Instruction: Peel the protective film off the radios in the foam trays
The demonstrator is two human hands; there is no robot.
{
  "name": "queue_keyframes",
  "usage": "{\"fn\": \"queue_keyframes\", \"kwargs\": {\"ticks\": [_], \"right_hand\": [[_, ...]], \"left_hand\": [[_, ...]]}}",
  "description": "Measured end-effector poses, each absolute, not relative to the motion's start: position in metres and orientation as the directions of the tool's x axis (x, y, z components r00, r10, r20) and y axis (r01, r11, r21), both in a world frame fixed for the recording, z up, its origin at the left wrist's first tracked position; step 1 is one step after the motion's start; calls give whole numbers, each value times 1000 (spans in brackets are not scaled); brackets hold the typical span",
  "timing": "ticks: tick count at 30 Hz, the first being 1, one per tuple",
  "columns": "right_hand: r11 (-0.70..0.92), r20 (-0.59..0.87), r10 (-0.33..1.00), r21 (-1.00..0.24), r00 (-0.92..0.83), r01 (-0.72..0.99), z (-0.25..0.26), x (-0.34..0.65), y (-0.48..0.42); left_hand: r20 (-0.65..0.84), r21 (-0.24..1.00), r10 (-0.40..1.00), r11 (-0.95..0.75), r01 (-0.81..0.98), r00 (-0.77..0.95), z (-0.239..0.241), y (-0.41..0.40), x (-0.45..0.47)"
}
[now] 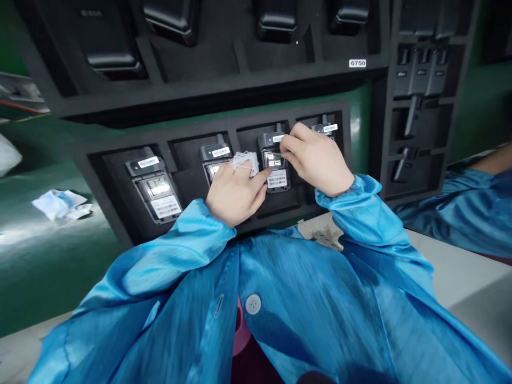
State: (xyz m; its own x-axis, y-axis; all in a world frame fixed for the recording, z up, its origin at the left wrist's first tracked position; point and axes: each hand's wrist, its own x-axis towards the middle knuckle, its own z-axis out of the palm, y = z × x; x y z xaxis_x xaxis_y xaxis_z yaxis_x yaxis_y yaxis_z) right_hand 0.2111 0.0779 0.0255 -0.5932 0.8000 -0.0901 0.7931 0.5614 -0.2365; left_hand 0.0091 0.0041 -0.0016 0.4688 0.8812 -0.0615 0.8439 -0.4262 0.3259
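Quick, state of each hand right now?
Left hand: holding white cards, index fingertip at a device.
Right hand: fingers bent at the same device; grip cannot be told.

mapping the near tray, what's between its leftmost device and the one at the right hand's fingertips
Another device, the left hand and white pieces, in the head view.
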Motion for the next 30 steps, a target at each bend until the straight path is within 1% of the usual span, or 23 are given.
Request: {"fn": "queue_keyframes", "kwargs": {"ticks": [6, 8, 11, 13, 16, 20, 22, 24, 27, 30], "right_hand": [[588, -85, 787, -196, -611, 785, 20, 211, 79], [577, -67, 795, -227, -603, 785, 17, 212, 78], [529, -20, 827, -312, -563, 789, 15, 218, 72], [522, 21, 836, -336, -548, 784, 16, 224, 65], [581, 53, 805, -277, -591, 766, 17, 234, 50], [616, 16, 781, -190, -625, 765, 10, 241, 32], [594, 2, 797, -183, -604, 783, 8, 241, 27], [566, -7, 815, -210, -580, 797, 8, 239, 24], [504, 19, 855, -263, -518, 823, 11, 233, 25], [450, 43, 890, -257, -455, 856, 13, 225, 28]], "left_hand": [[-79, 302, 876, -433, 849, 475, -1, 4, 12], [-82, 299, 875, -435, 850, 477, 0, 4, 12], [-67, 288, 875, -443, 849, 479, 1, 3, 12], [-51, 283, 878, -444, 850, 476, 0, 3, 12], [-35, 274, 887, -434, 858, 460, -2, 2, 11], [-11, 231, 897, -428, 874, 442, -5, -1, 12], [2, 219, 904, -418, 881, 429, -4, -1, 15], [5, 217, 909, -409, 886, 418, -1, 0, 18], [-9, 225, 918, -384, 896, 395, 4, 4, 23], [-34, 232, 932, -343, 910, 360, 6, 9, 27]]}}
